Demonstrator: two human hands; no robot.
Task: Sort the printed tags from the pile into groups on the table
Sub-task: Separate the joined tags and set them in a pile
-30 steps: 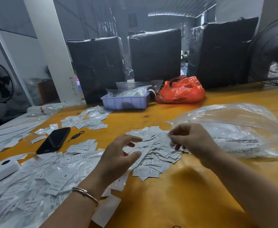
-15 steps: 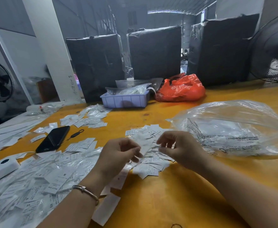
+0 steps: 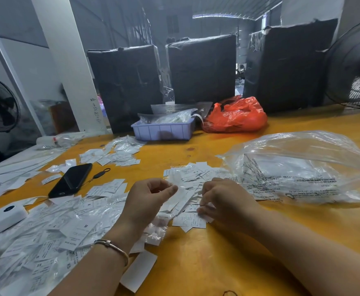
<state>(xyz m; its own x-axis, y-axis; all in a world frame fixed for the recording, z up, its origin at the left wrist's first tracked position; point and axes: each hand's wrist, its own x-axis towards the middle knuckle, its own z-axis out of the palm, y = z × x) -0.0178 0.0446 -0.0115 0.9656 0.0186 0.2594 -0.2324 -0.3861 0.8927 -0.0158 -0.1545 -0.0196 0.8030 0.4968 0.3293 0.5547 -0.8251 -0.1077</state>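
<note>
Both hands are working the central pile of printed tags (image 3: 193,189) on the yellow table (image 3: 228,253): the left hand (image 3: 147,199) is pinching one tag, the right hand (image 3: 221,199) is curling onto others. Next, probably reading its size and choosing a group.

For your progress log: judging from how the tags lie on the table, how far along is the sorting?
Done: a small group of tags lies near the purple tray. In hand: the left hand and right hand pinch tags over the centre pile. Left: that pile, and possibly the big heap at left, which still looks jumbled.
</note>
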